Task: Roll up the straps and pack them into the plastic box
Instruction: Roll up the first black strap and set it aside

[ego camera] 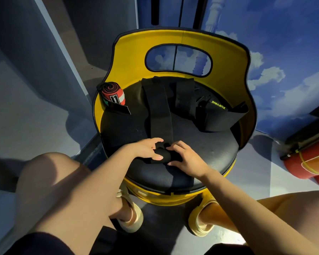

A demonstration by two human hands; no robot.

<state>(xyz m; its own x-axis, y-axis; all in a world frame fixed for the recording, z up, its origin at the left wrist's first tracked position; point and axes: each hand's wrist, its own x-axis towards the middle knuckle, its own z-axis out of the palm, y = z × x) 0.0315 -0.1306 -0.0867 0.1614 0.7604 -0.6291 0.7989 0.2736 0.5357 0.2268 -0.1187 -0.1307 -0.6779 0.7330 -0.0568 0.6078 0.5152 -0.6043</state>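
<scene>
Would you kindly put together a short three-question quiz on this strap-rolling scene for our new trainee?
1. True or false: the red, white and green strap at the seat's left edge is already rolled up.
2. What are the left hand and right hand doing to the long black strap?
A. rolling up its near end
B. lifting it off the seat
C. folding it in half
3. Fill in: the black strap labelled XUEYING lies unrolled on the ____ side of the black seat.

Key
1. True.
2. A: both hands grip the rolled near end.
3. Right.
</scene>
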